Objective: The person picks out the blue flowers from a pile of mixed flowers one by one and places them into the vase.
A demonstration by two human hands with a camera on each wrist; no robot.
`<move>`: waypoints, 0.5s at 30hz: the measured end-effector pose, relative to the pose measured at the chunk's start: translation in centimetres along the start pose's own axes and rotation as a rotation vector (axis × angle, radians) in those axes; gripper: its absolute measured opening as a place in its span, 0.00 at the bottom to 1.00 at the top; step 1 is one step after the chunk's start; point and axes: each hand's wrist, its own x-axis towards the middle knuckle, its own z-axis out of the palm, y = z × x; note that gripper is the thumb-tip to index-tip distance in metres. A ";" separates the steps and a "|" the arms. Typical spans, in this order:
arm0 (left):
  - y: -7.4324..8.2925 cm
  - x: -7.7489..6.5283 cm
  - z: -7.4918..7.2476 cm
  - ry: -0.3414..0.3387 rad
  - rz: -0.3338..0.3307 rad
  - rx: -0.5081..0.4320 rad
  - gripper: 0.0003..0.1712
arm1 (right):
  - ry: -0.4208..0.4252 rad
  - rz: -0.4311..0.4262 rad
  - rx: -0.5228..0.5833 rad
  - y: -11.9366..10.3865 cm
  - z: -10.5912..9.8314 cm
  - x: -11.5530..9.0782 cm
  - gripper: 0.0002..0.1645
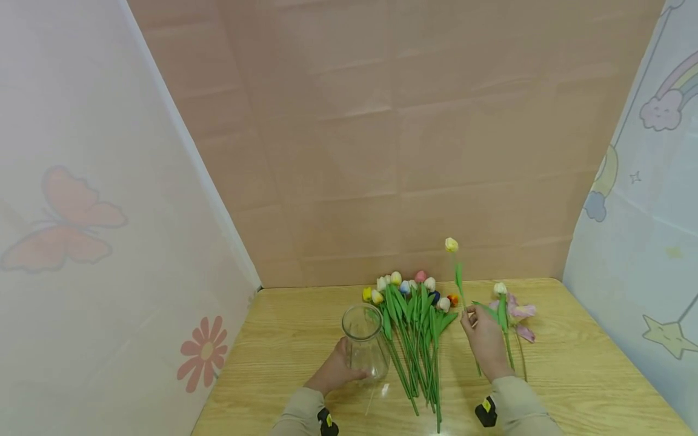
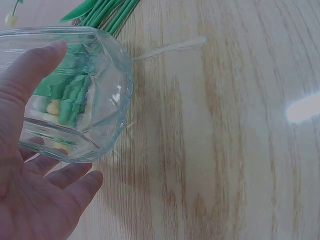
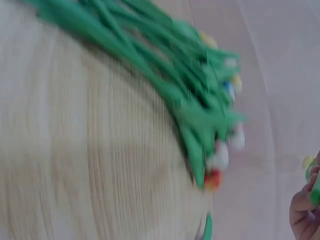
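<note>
My left hand [image 1: 335,370] grips a clear glass vase [image 1: 373,358] from the left side, thumb and fingers on either side of its body. The vase's wide mouth faces up; whether its base touches the table cannot be told. In the left wrist view, green leaves show through the vase glass [image 2: 107,102]. My right hand [image 1: 485,344] pinches the green stem of a yellow tulip [image 1: 451,244] between thumb and fingers, bloom upward. Between both hands, a spread of artificial tulips [image 1: 417,327] with mixed-colour blooms lies on the table, stems toward me.
Right of my right hand lie a white tulip [image 1: 500,289] and a pink-petalled flower [image 1: 520,310] on the wooden table [image 1: 578,363]. A brown sheet [image 1: 349,151] rises behind the table, with printed curtains [image 1: 109,181] at the sides.
</note>
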 end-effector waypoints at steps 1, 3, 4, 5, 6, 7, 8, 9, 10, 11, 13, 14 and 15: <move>0.0 0.0 0.0 -0.001 0.000 -0.004 0.60 | 0.032 -0.013 -0.008 0.6 -0.4 0.1 0.10; 0.0 0.1 0.0 0.001 0.001 -0.008 0.60 | 0.090 -0.036 -0.029 1.7 -1.1 0.2 0.11; 0.0 0.1 0.0 0.001 0.006 -0.009 0.60 | 0.102 -0.037 -0.044 2.2 -1.5 0.2 0.13; -0.1 0.1 0.0 0.001 0.007 -0.007 0.60 | 0.108 -0.037 -0.061 2.8 -1.9 0.1 0.15; -0.1 0.2 0.0 0.003 0.010 -0.004 0.60 | 0.101 -0.028 -0.080 3.3 -2.3 -0.1 0.17; -0.1 0.2 0.0 0.003 0.011 -0.003 0.60 | 0.093 -0.016 -0.103 3.8 -2.6 -0.2 0.18; -0.1 0.3 0.0 0.004 0.014 -0.002 0.60 | 0.080 -0.007 -0.125 4.3 -2.9 -0.5 0.19; -0.1 0.3 0.0 0.005 0.019 0.001 0.60 | 0.055 0.004 -0.143 4.8 -3.1 -0.7 0.20; -0.1 0.3 0.0 0.007 0.025 0.006 0.60 | 0.025 0.019 -0.158 5.3 -3.3 -1.1 0.20; -0.1 0.3 0.0 0.009 0.024 0.012 0.60 | -0.009 0.034 -0.165 5.7 -3.4 -1.4 0.20; 0.0 0.2 -0.1 0.011 0.022 0.021 0.60 | -0.087 0.069 -0.182 6.5 -3.6 -2.0 0.20; 0.0 0.3 -0.1 0.012 0.020 0.024 0.60 | -0.128 0.089 -0.194 6.8 -3.7 -2.3 0.20; 0.0 0.3 -0.1 0.012 0.016 0.028 0.60 | -0.167 0.110 -0.199 7.1 -3.7 -2.5 0.21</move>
